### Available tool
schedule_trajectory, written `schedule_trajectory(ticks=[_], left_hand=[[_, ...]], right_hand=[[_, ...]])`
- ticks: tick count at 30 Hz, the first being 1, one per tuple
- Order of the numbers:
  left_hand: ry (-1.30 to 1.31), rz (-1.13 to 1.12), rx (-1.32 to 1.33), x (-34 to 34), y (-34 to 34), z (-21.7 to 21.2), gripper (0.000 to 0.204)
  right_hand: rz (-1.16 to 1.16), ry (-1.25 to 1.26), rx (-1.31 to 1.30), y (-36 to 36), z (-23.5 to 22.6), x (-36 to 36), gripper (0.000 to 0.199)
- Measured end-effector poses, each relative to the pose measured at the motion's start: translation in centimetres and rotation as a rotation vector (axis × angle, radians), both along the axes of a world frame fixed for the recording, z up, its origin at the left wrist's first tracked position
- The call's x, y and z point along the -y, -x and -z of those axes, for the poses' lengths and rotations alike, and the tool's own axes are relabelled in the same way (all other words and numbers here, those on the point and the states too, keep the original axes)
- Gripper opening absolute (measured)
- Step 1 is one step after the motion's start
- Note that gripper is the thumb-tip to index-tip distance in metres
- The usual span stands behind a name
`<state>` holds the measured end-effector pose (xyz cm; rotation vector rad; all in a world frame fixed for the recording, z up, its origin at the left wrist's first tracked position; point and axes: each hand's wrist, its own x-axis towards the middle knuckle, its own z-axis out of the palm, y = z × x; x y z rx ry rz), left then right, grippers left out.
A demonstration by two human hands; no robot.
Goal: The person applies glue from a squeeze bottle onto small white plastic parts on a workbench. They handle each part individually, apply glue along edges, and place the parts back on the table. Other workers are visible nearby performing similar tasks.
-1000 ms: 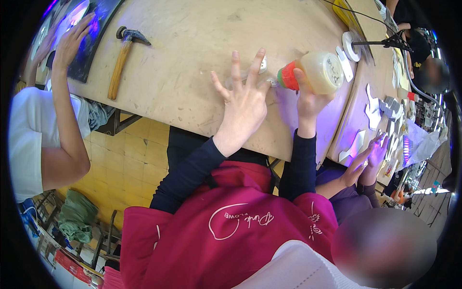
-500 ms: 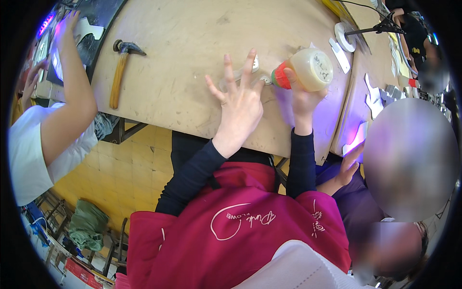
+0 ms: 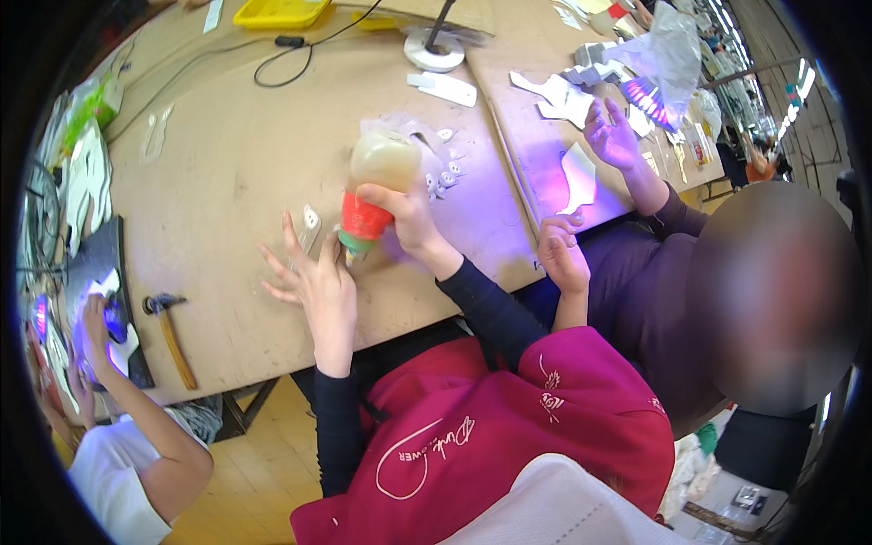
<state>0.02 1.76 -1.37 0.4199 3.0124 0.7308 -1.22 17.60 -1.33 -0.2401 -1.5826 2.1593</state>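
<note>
My right hand [image 3: 411,220] grips a squeeze bottle [image 3: 385,160] with a cloudy yellowish body, a red band and a green neck. It is tilted nozzle-down, its tip close beside the fingers of my left hand [image 3: 325,289]. That left hand rests over the table with its fingers spread. Any small piece under its thumb and forefinger is hidden. A clear strip with a white, holed end [image 3: 312,218] lies just beyond its fingertips. Behind the bottle sits a pile of similar small white-ended pieces [image 3: 442,168], partly covered by my right hand and the bottle.
On the left, a hammer [image 3: 171,341] lies near a dark board [image 3: 100,272] where another person's hand works. To the right, a co-worker's hands [image 3: 565,254] are near a white cut piece [image 3: 579,177]. A round-based stand [image 3: 434,53], a cable [image 3: 309,64] and a yellow tray [image 3: 282,13] are farther back.
The view has swung to the right. The bottle has tipped from sideways to nozzle-down, still in my right hand. My left hand stays spread beside its nozzle.
</note>
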Motion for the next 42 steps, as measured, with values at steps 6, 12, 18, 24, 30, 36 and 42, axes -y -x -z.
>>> schedule_trajectory(ticks=[6,12,18,24,30,36,42], left_hand=[[-0.316,-0.040,-0.150,1.9,-0.7,-0.3,0.048],[-0.478,-0.207,-0.200,6.9,1.6,0.8,0.043],[-0.052,-0.166,-0.225,9.9,3.6,4.3,0.043],[0.069,-0.160,-0.296,9.9,3.4,5.3,0.042],[0.080,-0.164,-0.298,9.8,3.3,5.0,0.042],[0.076,-0.162,-0.301,9.8,3.4,5.0,0.042],[0.086,-0.177,-0.299,9.8,3.3,5.0,0.043]], right_hand=[[-0.134,0.610,0.121,-3.8,1.3,-2.5,0.060],[-0.353,0.800,0.150,-7.2,3.2,-3.3,0.064],[-0.306,0.818,0.392,-6.3,3.0,-2.5,0.055],[-0.380,0.764,0.426,-6.0,2.4,-3.0,0.051],[-0.360,0.807,0.438,-6.0,2.2,-2.9,0.054],[-0.344,0.772,0.491,-6.0,1.8,-2.8,0.056],[-0.338,0.785,0.479,-5.9,2.6,-2.9,0.058]])
